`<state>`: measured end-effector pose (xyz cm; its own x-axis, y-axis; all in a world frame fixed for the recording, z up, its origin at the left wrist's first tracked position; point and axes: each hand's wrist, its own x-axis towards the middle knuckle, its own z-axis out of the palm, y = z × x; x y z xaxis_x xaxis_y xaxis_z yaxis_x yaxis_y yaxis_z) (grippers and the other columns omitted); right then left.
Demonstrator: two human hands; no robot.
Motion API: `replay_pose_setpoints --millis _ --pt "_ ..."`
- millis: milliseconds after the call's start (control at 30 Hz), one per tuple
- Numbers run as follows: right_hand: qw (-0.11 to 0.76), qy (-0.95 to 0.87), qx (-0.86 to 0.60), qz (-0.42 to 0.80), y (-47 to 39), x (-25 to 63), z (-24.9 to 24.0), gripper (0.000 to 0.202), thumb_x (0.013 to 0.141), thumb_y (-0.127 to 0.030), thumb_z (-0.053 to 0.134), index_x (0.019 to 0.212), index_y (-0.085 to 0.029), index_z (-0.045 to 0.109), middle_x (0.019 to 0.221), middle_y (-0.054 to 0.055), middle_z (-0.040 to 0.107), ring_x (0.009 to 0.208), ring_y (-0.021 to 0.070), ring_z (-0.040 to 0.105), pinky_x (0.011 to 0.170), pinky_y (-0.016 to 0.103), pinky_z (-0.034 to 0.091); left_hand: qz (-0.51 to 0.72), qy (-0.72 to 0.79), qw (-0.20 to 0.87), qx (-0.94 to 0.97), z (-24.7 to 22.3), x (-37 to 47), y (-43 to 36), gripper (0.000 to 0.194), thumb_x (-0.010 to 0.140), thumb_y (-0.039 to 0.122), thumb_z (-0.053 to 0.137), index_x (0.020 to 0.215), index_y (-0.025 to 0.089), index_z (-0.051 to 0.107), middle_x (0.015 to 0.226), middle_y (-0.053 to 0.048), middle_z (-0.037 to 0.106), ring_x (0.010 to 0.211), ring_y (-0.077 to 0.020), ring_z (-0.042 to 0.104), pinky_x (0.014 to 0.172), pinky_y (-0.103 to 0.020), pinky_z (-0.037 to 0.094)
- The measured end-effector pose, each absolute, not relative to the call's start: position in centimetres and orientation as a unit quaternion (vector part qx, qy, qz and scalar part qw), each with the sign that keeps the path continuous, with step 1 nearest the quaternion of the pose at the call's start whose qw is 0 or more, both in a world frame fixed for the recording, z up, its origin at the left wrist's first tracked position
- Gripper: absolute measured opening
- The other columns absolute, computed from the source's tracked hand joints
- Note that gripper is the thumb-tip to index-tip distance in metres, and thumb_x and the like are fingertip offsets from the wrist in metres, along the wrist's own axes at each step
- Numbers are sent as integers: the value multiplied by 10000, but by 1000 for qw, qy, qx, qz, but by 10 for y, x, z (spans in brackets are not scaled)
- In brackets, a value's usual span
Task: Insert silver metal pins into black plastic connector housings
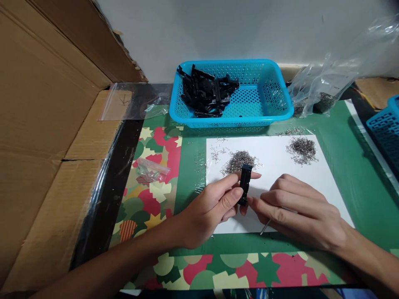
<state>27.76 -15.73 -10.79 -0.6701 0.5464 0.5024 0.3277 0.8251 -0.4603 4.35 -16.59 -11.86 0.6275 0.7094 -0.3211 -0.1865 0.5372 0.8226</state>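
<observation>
Upright between the fingers and thumb of my left hand (pixel 215 203) is a narrow black plastic part (pixel 245 182), over a white sheet (pixel 268 149). My right hand (pixel 302 209) is closed at the lower right of that part, its fingertips close to the part's lower end. A thin metal rod (pixel 265 227) sticks out below the right fingers, its other end hidden by them. Just beyond the left hand lies a pile of tiny metal pieces (pixel 240 161). Farther right on the sheet is a second such pile (pixel 302 148).
A blue basket (pixel 230 122) with many black parts (pixel 208 91) stands at the back. Plastic bags (pixel 324 89) lie right of it, and another blue basket (pixel 385 124) is at the right edge. Cardboard (pixel 40 104) walls the left. A small clear bag (pixel 152 169) lies on the patterned cover.
</observation>
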Motion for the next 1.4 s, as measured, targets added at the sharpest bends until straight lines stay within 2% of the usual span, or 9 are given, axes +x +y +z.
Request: replay_pose_setpoints --millis 200,367,467,667,833,1033,1200,1300,1400 --pt "298 -911 -239 157 -156 276 -103 214 1001 -48 618 1180 -125 705 797 63 695 688 185 523 607 383 363 255 370 810 377 -116 43 -167 488 1069 512 569 1451 208 591 824 12 480 636 -93 336 545 -214 268" --pt "284 -914 -244 155 -155 276 -100 234 1014 -56 598 1204 -156 691 780 48 684 675 183 511 611 378 371 256 378 807 374 -114 44 -166 463 1052 503 603 1383 180 630 829 20 414 660 -97 346 581 -212 317" --pt "278 -916 -241 157 -154 277 -100 266 1013 -55 591 1241 -158 683 789 51 694 678 184 513 611 376 374 258 367 810 377 -115 44 -166 482 1057 498 593 1421 183 619 825 18 418 656 -104 343 602 -218 351" --pt "293 -914 -229 162 -153 278 -108 272 1033 -48 530 1230 -142 692 836 78 715 690 182 509 621 368 380 233 379 813 376 -118 39 -167 522 1059 514 584 1513 259 578 859 -2 491 693 -115 403 661 -221 398" --pt "325 -895 -245 181 -153 277 -113 281 1014 -46 581 1248 -157 690 853 78 707 698 187 534 620 368 397 241 388 818 350 -117 42 -169 583 1045 536 603 1530 217 551 867 -15 535 696 -111 446 648 -223 395" --pt "348 -863 -289 226 -151 278 -109 469 998 -34 617 1419 -239 637 861 45 666 720 185 588 624 348 467 262 368 815 363 -111 42 -165 456 1086 506 529 1325 133 637 789 -6 515 666 -108 403 557 -232 298" --pt "338 -882 -290 156 -152 283 -112 397 997 -33 614 1318 -248 704 907 58 664 743 189 562 644 367 442 213 329 834 389 -110 40 -163 428 1110 499 466 1188 115 638 783 -8 503 629 -92 362 537 -244 248" --pt "333 -894 -279 107 -153 287 -114 325 970 -48 674 1250 -203 731 921 68 682 740 191 548 635 373 415 210 322 827 411 -111 40 -163 467 1120 499 437 1303 116 631 790 -16 544 580 -77 356 512 -239 263" --pt "336 -897 -275 81 -151 290 -113 319 948 -4 670 1211 -171 740 930 76 692 735 186 540 632 368 404 244 344 792 442 -114 41 -165 541 1116 518 431 1550 205 510 895 -41 591 566 -79 409 485 -231 317"
